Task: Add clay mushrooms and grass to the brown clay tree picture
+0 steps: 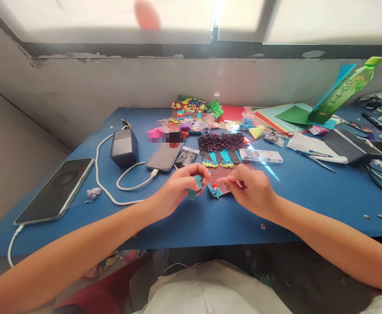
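My left hand is closed round a lump of teal clay, just above the blue table. My right hand sits beside it with the fingers curled and the fingertips pinched together; what they pinch is too small to make out. Between and just beyond the hands lies a brown card with dark purple clay pieces on top and teal and yellow strips below them. A small multicoloured clay bit rests at the card's near edge.
A phone on a white cable lies at the left. A black power bank and a second phone are behind my left hand. Coloured clay bags, a clear plastic case, paper sheets, a green bottle and pens crowd the back and right.
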`<state>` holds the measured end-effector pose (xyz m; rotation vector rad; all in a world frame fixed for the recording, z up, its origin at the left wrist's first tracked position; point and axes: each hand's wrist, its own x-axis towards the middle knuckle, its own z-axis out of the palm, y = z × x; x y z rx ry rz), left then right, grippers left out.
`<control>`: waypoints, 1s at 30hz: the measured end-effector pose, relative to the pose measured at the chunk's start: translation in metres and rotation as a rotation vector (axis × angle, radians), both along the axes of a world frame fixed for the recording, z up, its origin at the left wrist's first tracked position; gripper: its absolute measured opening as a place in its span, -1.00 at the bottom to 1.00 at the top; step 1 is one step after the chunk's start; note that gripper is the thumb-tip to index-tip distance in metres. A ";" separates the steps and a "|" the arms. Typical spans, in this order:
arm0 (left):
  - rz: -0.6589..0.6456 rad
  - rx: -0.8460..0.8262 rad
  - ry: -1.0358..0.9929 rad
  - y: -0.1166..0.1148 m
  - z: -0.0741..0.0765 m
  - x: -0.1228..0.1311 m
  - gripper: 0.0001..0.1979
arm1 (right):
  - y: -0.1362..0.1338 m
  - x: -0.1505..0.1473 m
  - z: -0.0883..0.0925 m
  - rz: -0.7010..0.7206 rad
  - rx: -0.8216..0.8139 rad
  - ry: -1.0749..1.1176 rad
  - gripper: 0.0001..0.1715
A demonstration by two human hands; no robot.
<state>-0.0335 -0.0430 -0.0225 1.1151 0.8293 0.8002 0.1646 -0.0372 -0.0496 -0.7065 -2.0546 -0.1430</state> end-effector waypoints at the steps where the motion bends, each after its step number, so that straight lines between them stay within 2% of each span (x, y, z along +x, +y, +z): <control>1: -0.002 0.000 0.001 0.000 0.000 0.000 -0.79 | 0.000 0.000 0.001 0.005 0.006 -0.004 -0.66; 13: -0.030 -0.003 -0.002 0.001 -0.003 -0.001 -0.80 | -0.002 0.000 0.001 0.015 0.038 -0.015 -0.55; 24: -0.039 0.001 -0.002 0.000 -0.003 -0.001 -0.80 | -0.002 0.002 0.002 0.047 0.017 0.028 -0.59; 30: -0.059 0.003 -0.001 0.002 -0.005 -0.002 -0.80 | -0.004 0.004 0.007 0.129 0.005 -0.079 -0.64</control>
